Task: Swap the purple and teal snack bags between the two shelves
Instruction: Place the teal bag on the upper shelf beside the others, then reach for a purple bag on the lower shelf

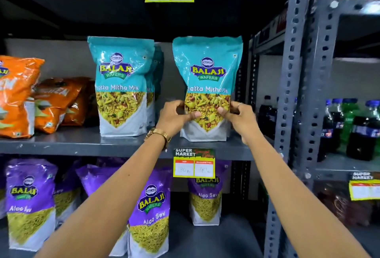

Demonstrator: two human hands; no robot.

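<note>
A teal snack bag (207, 68) stands upright at the right end of the upper grey shelf (82, 142). My left hand (176, 116) grips its lower left side and my right hand (238, 116) grips its lower right side. Another teal bag (121, 85) stands to its left, with more teal bags partly hidden behind it. On the lower shelf (205, 241) stand several purple snack bags: one at the left (29, 200), one in the middle (152, 206) partly behind my left forearm, and one at the right (205, 200) under a price tag.
Orange snack bags (22, 95) lie at the left of the upper shelf. Yellow price tags (194, 164) hang from the shelf edges. A perforated grey upright (287, 93) bounds the rack on the right; dark and green drink bottles (362, 128) stand in the neighbouring rack.
</note>
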